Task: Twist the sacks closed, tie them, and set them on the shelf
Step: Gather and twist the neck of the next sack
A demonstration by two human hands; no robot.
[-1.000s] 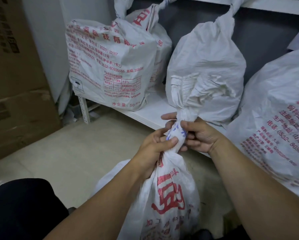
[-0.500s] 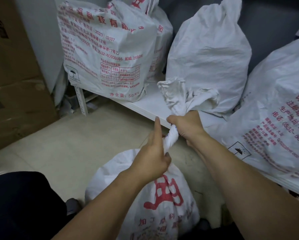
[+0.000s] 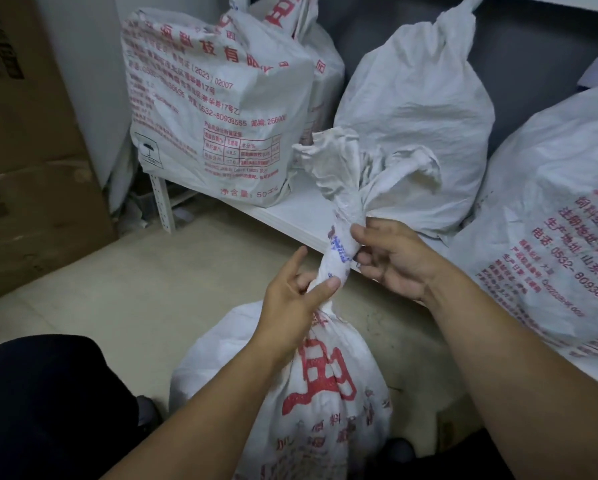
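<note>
Boxes stood left of the shelf, with a printed sack on its left end. Before the shelf, on the floor, sat the sack. The left hand pinched its twisted neck low down, forefinger sticking out. The right hand curled round the neck higher up. A plain sack sat on the shelf behind.

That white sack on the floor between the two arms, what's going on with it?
A person is closing the sack on the floor. The left hand grips the bottom of its twisted neck, and the fingers of the right hand pinch it higher up. Above them the loose top flares open; no knot or tie shows yet. Other filled sacks already sit on the low white shelf behind.
</note>
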